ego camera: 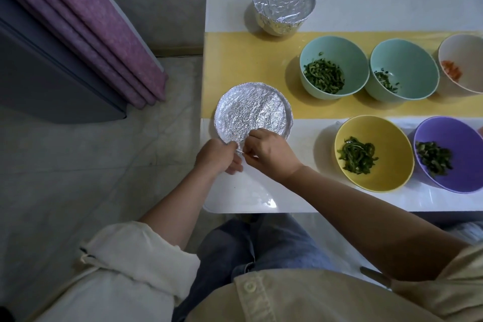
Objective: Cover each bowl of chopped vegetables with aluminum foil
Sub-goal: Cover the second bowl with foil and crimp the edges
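Bearing bowls [337, 52]: white table [230, 13], yellow runner [248, 60]; purple curtain [86, 21] left.

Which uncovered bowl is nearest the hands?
The yellow bowl, in the near row just right of the right hand. The purple bowl sits beyond it; the rest stand in the far row.

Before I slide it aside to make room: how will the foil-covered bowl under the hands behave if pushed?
The foil-covered bowl probably slides easily on the glossy table. It sits near the table's left edge, so a leftward push could tip it off. Its crinkled foil looks thin; pressing the top would likely dent it.
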The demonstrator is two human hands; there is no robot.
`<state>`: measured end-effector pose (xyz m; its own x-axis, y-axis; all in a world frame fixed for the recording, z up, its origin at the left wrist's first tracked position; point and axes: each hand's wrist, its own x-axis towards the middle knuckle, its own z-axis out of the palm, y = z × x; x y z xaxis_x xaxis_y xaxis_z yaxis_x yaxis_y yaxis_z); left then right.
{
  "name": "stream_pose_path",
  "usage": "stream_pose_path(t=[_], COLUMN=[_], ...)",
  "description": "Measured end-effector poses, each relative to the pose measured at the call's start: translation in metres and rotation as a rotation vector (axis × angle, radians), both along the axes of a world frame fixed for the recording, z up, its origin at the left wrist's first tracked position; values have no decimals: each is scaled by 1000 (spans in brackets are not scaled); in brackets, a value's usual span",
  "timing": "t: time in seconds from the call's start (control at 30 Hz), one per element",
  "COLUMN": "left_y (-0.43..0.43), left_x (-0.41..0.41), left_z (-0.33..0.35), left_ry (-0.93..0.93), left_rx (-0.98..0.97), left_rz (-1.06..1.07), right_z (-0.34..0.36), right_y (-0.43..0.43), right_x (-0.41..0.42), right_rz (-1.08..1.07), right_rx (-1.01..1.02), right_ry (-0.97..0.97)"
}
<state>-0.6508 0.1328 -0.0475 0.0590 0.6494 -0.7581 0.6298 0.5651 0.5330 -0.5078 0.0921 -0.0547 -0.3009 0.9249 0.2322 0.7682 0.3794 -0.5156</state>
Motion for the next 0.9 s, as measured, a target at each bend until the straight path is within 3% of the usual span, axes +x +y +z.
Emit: stream_pose_path(t=[0.43,0.57,0.77,0.9], left_y=[2,7,12,10], left_x=[10,4,-1,0], left_z=[3,4,2,3], left_ry=[24,31,-31,-44], left_rx=[52,32,41,36], left_rz=[36,-5,-8,35], right_z=[-5,1,-2,-2], right_y=[-1,2,3,2], right_x=[-4,13,28,16], right_rz=[-25,116,153,135], right_rx=[-36,-128,-139,-42], right_ry=[58,87,16,-60])
